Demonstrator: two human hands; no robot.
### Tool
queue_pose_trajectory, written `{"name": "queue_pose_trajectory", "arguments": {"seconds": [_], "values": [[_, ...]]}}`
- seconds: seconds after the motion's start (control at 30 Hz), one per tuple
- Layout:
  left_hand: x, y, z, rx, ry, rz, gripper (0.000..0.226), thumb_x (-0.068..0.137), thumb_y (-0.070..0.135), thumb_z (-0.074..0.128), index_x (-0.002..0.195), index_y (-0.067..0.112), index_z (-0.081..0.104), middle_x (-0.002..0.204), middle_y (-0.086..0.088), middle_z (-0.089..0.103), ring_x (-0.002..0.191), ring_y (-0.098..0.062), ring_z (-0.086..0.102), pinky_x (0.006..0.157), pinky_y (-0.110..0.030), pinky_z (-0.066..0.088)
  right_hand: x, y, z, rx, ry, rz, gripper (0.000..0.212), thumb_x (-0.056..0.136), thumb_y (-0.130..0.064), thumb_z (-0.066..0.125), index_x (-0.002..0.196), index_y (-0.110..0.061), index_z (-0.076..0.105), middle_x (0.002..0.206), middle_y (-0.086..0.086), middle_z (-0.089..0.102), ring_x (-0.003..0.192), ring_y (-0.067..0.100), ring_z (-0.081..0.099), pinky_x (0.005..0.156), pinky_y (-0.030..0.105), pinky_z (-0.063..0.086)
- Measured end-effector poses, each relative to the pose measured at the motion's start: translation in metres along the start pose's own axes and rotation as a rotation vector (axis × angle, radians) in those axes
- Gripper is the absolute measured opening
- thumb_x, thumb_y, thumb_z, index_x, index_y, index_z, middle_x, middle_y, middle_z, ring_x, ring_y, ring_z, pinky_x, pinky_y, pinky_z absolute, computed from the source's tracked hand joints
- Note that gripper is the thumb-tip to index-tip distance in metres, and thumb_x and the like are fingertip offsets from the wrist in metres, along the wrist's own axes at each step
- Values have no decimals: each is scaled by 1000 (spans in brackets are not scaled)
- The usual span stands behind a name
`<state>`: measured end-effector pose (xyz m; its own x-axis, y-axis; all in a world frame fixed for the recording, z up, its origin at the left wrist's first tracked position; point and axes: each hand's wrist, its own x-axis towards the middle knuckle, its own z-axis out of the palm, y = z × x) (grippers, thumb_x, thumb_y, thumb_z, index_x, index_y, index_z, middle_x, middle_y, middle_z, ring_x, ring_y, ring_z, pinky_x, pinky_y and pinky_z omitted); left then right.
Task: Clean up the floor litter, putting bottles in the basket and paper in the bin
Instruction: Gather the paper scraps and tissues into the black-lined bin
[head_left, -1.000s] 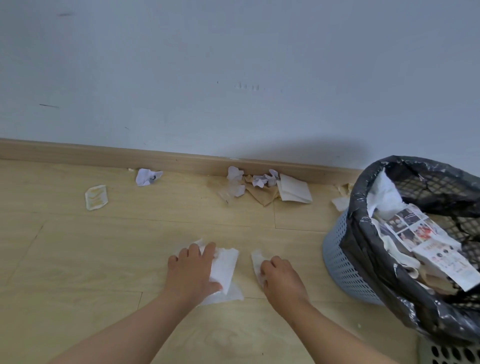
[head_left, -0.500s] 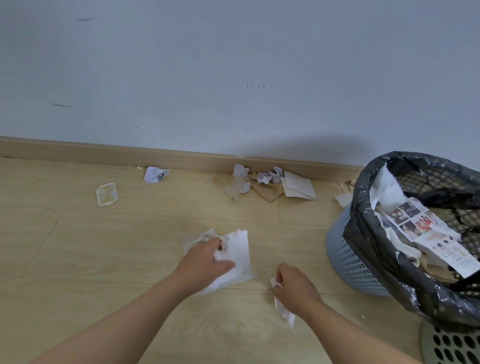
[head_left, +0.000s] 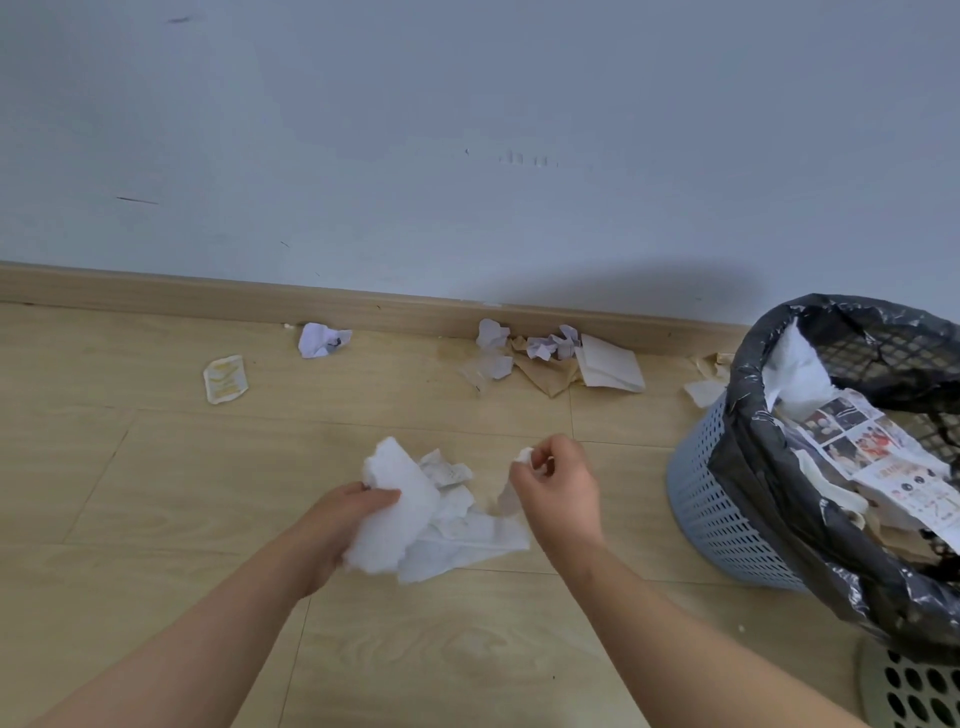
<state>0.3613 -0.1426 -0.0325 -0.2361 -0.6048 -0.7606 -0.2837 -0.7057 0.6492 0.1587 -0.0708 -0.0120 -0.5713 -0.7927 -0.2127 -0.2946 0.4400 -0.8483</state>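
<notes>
Centre frame, the left hand curls round a soft white tissue wad; the right hand pinches a small crumpled scrap. At right, the perforated grey bin, lined with a black bag, holds printed leaflets and tissue. More crumpled paper lies along the skirting board, upper centre, with wood-plank floor in between.

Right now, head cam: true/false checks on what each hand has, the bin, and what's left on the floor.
1. The left hand grips a bunch of white paper. True.
2. The right hand is empty. False: it pinches a small white scrap.
3. The black-lined bin already holds paper. True.
4. No paper lies along the baseboard. False: a paper pile and a crumpled ball lie there.
5. The bin stands left of both hands. False: it stands to their right.
</notes>
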Motion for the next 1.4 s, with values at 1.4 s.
{"name": "queue_pose_trajectory", "arguments": {"seconds": [1.4], "values": [[-87, 164, 180, 83, 107, 472, 3, 85, 20, 60, 83, 18, 62, 87, -3, 66, 76, -21, 62, 66, -26, 45, 35, -113, -123, 395, 266, 87, 16, 87, -14, 52, 103, -18, 53, 87, -8, 53, 85, 18, 56, 70, 29, 45]]}}
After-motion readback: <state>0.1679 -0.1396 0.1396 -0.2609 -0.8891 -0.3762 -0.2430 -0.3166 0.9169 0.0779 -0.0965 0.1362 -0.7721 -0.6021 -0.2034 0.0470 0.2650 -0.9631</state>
